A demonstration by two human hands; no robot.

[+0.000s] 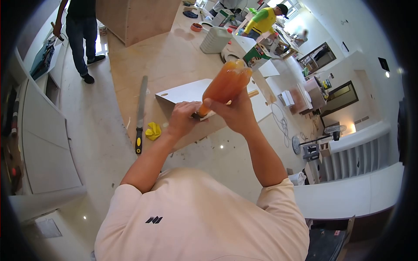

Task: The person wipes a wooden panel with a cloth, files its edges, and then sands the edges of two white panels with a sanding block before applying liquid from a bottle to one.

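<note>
Right hand (235, 114) clasps the bottle (224, 85), which slants up and away from its fingers; left hand (183, 118) curls narrow at its lower tip, grip unclear.

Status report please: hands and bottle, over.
Right hand grips orange bottle, tipped nozzle-down. Left hand at nozzle, on white panel. Saw, yellow cloth lie aside.

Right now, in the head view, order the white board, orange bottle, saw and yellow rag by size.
1. white board
2. saw, longer, and orange bottle, thicker but held up nearer the camera: unsure between these two
3. yellow rag
</note>
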